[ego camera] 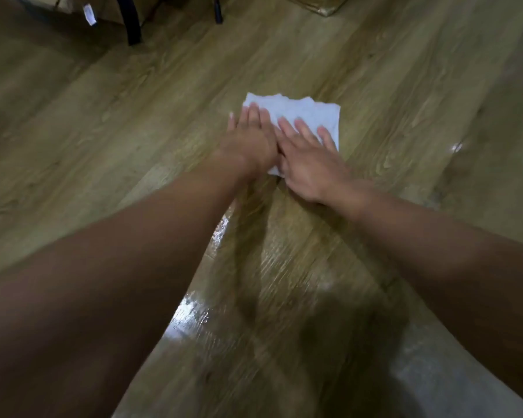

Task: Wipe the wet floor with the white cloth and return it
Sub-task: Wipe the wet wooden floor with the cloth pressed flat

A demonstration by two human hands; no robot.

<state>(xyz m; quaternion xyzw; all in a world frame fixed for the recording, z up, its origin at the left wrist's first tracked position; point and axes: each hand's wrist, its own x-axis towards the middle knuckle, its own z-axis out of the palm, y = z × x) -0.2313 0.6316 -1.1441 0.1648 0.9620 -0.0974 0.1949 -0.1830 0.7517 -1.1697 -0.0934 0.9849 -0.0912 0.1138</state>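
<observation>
White rectangular cloth (302,114) being pressed onto wet wood-plank floor (284,267) at 12 o'clock by left hand (249,141) and right hand (310,159), both being held wide, fingers straight.

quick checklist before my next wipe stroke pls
1. Both hands on the white cloth: ok. The left hand and right hand press flat on it, fingers straight.
2. Cloth spread on the floor: ok, only its far edge looks wavy.
3. Floor dry on the near side of the cloth: not ok. A wet sheen lies between the arms.
4. Floor dry to the right: not ok. A wet glint shows there.
5. Dark furniture leg out of the way: ok, far off at upper left.
6. Cloth can take more water: cannot tell.
</observation>
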